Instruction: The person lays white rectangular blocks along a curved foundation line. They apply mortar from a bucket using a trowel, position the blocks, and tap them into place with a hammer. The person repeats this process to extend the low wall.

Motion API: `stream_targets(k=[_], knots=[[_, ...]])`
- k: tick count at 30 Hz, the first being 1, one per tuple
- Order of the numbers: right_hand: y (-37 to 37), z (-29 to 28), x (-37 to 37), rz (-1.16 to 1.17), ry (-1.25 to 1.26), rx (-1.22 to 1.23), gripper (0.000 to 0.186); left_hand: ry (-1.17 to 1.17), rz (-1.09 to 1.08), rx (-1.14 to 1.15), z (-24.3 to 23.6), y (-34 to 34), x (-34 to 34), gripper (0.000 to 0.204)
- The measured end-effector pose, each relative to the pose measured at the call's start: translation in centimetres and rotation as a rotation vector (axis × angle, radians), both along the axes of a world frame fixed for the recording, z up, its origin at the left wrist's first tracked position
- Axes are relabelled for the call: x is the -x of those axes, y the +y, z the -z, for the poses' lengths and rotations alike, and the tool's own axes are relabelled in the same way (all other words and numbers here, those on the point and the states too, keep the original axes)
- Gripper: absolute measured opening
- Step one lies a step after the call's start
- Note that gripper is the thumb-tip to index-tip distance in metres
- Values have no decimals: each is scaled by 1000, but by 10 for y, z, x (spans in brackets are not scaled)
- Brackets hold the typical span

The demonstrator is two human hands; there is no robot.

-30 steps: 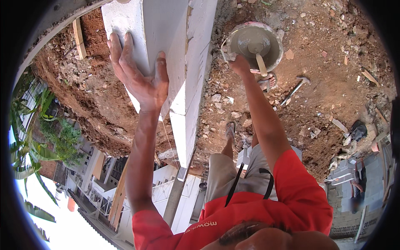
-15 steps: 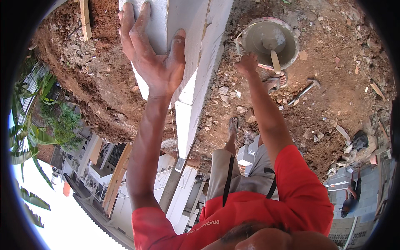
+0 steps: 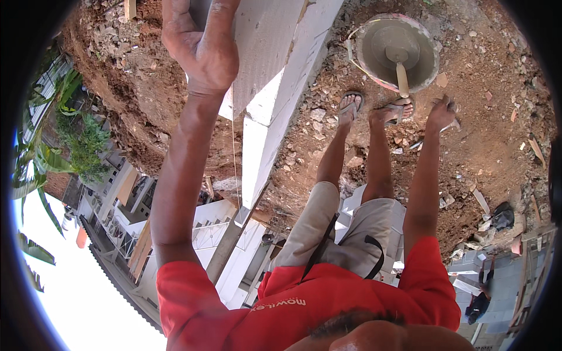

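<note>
My left hand [image 3: 202,50] is at the top edge of the view, its thumb apart from the fingers, against the end of a pale block [image 3: 199,13] on the white wall [image 3: 272,67]. The fingertips are cut off by the frame. Lower right of the mortar bucket, my right hand [image 3: 441,113] hangs above the ground with loosely bent fingers and nothing visible in it. Behind it a hammer [image 3: 456,124] lies on the soil, partly covered by the hand. Grey wet mortar fills part of the bucket [image 3: 433,70], with a wooden-handled tool [image 3: 402,79] standing in it.
A thin string [image 3: 235,158] runs beside the wall. My sandalled feet [image 3: 349,105] stand on rubble-strewn soil, just below the bucket. Pale blocks [image 3: 353,202] are stacked behind my legs. Another person [image 3: 479,304] is at the far lower right. A black bag [image 3: 502,216] lies among debris.
My right hand has moved right, from the bucket's left side to above the hammer. My left foot has stepped up beside the other. My left hand now sits higher in the view.
</note>
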State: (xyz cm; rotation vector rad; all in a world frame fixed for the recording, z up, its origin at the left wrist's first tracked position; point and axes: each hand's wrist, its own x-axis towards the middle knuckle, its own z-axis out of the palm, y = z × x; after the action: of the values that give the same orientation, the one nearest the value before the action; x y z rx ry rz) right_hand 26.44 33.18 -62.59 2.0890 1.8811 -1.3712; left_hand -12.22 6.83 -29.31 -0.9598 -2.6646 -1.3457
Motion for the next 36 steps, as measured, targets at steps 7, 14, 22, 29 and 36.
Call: stream_targets(k=[7, 14, 22, 29, 36], knots=[[48, 171, -281, -412, -679, 120, 65, 3, 74, 5, 6, -14, 21, 36], [0, 199, -290, -337, -800, 254, 62, -23, 12, 389, -21, -18, 31, 29], [-42, 16, -15, 83, 81, -215, 30, 7, -64, 148, -5, 4, 6, 31], [-149, 22, 128, -824, 8, 284, 46, -11, -37, 117, -7, 20, -2, 31], [-185, 24, 149, -956, -273, 228, 63, 83, 30, 157, -3, 24, 4, 31]])
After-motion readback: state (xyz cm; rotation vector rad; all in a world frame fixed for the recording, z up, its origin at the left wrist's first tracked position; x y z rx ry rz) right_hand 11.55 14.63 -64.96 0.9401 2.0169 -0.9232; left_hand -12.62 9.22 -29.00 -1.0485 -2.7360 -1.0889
